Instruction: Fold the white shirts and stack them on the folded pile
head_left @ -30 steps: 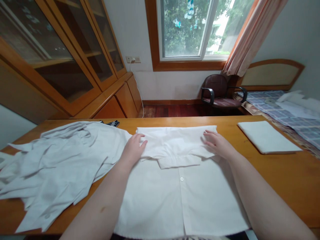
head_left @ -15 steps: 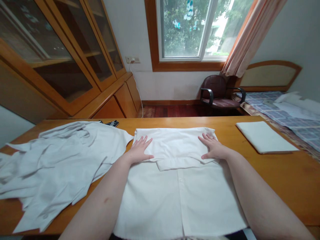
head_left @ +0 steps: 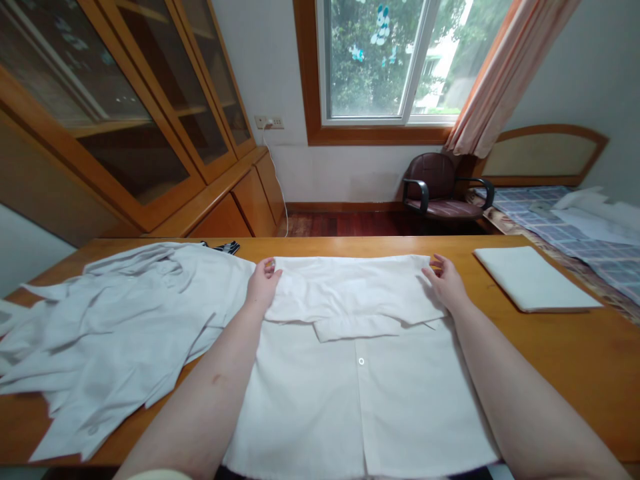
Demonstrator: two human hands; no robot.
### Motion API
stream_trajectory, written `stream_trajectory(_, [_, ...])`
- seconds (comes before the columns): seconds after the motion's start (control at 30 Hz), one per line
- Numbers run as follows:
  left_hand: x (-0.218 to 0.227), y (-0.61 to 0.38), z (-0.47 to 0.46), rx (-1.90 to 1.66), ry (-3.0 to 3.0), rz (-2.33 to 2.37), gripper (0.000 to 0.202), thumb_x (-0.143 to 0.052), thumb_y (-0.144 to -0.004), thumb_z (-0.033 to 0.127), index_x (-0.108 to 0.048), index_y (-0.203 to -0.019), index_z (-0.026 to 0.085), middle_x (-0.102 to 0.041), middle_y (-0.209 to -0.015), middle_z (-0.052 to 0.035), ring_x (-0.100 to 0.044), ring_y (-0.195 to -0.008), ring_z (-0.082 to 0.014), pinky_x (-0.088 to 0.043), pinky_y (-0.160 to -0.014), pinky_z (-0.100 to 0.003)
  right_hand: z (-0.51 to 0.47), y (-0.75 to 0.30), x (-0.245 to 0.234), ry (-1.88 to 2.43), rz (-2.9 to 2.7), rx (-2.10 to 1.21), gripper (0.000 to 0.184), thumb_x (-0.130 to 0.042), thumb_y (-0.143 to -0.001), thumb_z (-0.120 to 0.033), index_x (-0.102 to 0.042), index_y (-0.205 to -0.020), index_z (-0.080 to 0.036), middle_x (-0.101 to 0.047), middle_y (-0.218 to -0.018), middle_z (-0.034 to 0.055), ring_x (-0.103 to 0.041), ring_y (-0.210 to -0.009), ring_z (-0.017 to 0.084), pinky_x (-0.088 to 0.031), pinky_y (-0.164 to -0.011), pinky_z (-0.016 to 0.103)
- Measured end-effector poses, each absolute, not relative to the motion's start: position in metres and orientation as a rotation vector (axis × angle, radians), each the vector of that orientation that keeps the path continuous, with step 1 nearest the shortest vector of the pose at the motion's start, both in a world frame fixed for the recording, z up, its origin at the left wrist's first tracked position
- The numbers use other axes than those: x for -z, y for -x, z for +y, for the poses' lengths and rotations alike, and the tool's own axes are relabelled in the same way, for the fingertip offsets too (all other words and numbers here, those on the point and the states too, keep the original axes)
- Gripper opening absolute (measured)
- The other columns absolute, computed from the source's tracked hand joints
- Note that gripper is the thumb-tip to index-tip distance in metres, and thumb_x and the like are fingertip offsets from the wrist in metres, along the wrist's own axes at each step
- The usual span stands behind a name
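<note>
A white buttoned shirt [head_left: 360,393] lies flat on the wooden table [head_left: 565,360] in front of me, its far part folded back toward me. My left hand [head_left: 261,283] pinches the far left corner of that folded part. At the far right corner my right hand [head_left: 447,281] grips the cloth the same way. Both arms stretch forward along the shirt's two sides.
A heap of crumpled white shirts [head_left: 110,327] covers the table's left side. A folded white shirt [head_left: 535,287] lies at the right. Behind the table are a wooden glass-door cabinet [head_left: 150,120], a dark armchair [head_left: 440,187], a window and a bed [head_left: 575,213].
Both hands were pressing flat on the folded part; they have slid outward and away to its far corners and closed on the cloth.
</note>
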State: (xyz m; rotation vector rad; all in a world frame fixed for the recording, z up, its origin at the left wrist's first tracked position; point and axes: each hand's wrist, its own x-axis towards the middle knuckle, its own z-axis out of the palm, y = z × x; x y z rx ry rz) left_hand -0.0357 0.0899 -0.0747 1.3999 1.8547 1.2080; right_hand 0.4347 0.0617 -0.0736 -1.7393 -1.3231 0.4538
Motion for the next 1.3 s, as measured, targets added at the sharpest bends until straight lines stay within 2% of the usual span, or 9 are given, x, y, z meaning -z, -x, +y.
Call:
stream_trajectory(0.1, [0.071,0.035,0.087,-1.103,-1.514,1.872,0.054,-0.060,-0.077,0.025,-0.046,-0.129,0.022,-0.063,-0.108,-0.0071,-0.063,-0.076,-0.0123,-0.050,-0.074,-0.024,0.062,-0.437,0.074,1.800,-1.325,-0.424,0.071,-0.063,-0.068,-0.044,-0.043,-0.130,-0.016,-0.059,-0.110,0.0099,-0.054,-0.071,0.015,-0.048,-0.072,0.033])
stream_trajectory(0.27, [0.065,0.036,0.084,-0.867,-1.702,2.011,0.055,-0.055,-0.077,0.025,-0.047,-0.132,0.024,-0.066,-0.084,-0.0026,-0.062,-0.069,-0.0166,-0.051,-0.071,-0.030,0.062,-0.440,0.072,1.793,-1.420,-0.480,0.068,-0.059,-0.070,-0.033,-0.041,-0.134,-0.021,-0.059,-0.113,0.0084,-0.057,-0.073,0.015,-0.048,-0.073,0.032])
stream_trajectory(0.4, [0.065,0.034,0.085,-0.857,-1.758,2.036,0.059,-0.050,-0.078,0.018,-0.042,-0.137,0.022,-0.064,-0.111,-0.0072,-0.063,-0.094,-0.0207,-0.048,-0.087,-0.032,0.061,-0.437,0.066,1.845,-1.530,-0.476,0.060,-0.053,-0.073,-0.024,-0.047,-0.132,-0.025,-0.062,-0.114,0.0070,-0.061,-0.086,0.020,-0.048,-0.083,0.035])
stream_trajectory(0.57, [0.068,0.032,0.087,-0.806,-1.849,2.080,0.058,-0.044,-0.079,0.011,-0.041,-0.137,0.011,-0.044,-0.139,-0.0130,-0.042,-0.127,-0.0239,-0.033,-0.107,-0.034,0.065,-0.438,0.069,1.905,-1.634,-0.399,0.056,-0.048,-0.076,-0.021,-0.048,-0.133,-0.019,-0.054,-0.129,0.0094,-0.049,-0.120,0.026,-0.037,-0.102,0.040])
stream_trajectory(0.67, [0.068,0.032,0.087,-0.781,-1.831,2.157,0.058,-0.043,-0.077,0.007,-0.043,-0.134,0.010,-0.032,-0.147,-0.0146,-0.035,-0.132,-0.0260,-0.033,-0.107,-0.037,0.069,-0.445,0.076,1.936,-1.712,-0.246,0.058,-0.048,-0.077,-0.020,-0.044,-0.135,-0.012,-0.044,-0.139,0.0123,-0.037,-0.130,0.026,-0.030,-0.108,0.039])
stream_trajectory(0.77, [0.065,0.033,0.083,-0.856,-1.829,2.184,0.054,-0.043,-0.076,0.007,-0.049,-0.129,0.013,-0.033,-0.146,-0.0143,-0.040,-0.128,-0.0257,-0.037,-0.105,-0.036,0.068,-0.448,0.079,2.008,-1.766,-0.115,0.054,-0.047,-0.079,-0.020,-0.047,-0.132,-0.011,-0.048,-0.135,0.0148,-0.042,-0.126,0.027,-0.033,-0.106,0.041])
stream_trajectory(1.0, [0.039,0.008,0.065,-0.830,-2.311,2.053,0.042,-0.045,-0.083,0.022,-0.056,-0.123,0.015,-0.039,-0.142,-0.0125,-0.041,-0.126,-0.0278,-0.030,-0.108,-0.041,0.051,-0.420,0.047,1.922,-1.880,0.152,0.045,-0.049,-0.083,-0.033,-0.055,-0.123,-0.015,-0.045,-0.137,0.0135,-0.047,-0.120,0.030,-0.036,-0.102,0.045])
stream_trajectory(1.17, [0.022,-0.053,0.071,-0.472,-2.450,1.910,0.049,-0.046,-0.086,0.036,-0.048,-0.133,0.020,-0.030,-0.148,-0.0098,-0.026,-0.135,-0.0307,-0.020,-0.110,-0.046,0.059,-0.348,0.021,1.671,-2.175,-0.084,0.048,-0.044,-0.087,-0.038,-0.048,-0.131,-0.019,-0.038,-0.143,0.0107,-0.041,-0.126,0.026,-0.031,-0.105,0.042])
stream_trajectory(1.3, [0.036,-0.095,0.077,-0.339,-2.474,1.796,0.057,-0.042,-0.087,0.047,-0.038,-0.139,0.024,-0.022,-0.152,-0.0088,-0.017,-0.138,-0.0323,-0.010,-0.110,-0.052,0.070,-0.290,0.030,1.608,-2.389,-0.251,0.057,-0.041,-0.089,-0.041,-0.036,-0.140,-0.016,-0.025,-0.150,0.0132,-0.025,-0.136,0.027,-0.021,-0.109,0.047])
